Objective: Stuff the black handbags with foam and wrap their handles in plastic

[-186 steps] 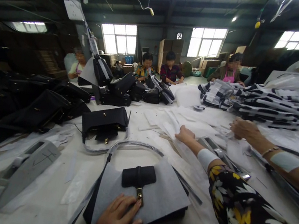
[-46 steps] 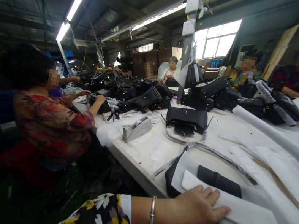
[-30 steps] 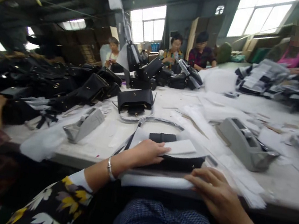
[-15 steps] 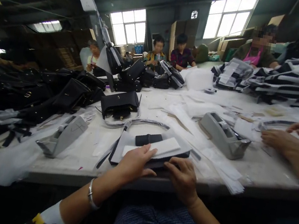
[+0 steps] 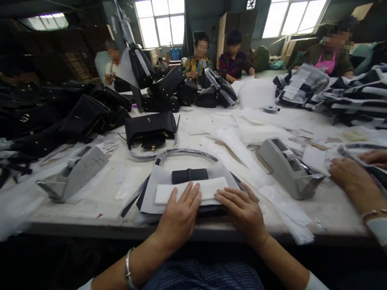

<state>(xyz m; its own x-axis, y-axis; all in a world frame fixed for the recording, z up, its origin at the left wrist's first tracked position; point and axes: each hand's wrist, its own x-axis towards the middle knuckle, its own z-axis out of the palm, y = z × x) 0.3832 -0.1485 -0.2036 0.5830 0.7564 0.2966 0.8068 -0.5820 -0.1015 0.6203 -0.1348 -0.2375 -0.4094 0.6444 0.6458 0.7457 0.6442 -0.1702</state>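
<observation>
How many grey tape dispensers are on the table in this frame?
2. The left tape dispenser lies left of the wrapped bag; the right tape dispenser stands to the bag's right, near a co-worker's hand. More may be hidden.

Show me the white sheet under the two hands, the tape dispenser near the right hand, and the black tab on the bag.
white sheet (image 5: 170,194), head view, on its bare left end.
tape dispenser (image 5: 281,172), head view, on its grey side wall.
black tab (image 5: 190,176), head view, on its middle.
</observation>
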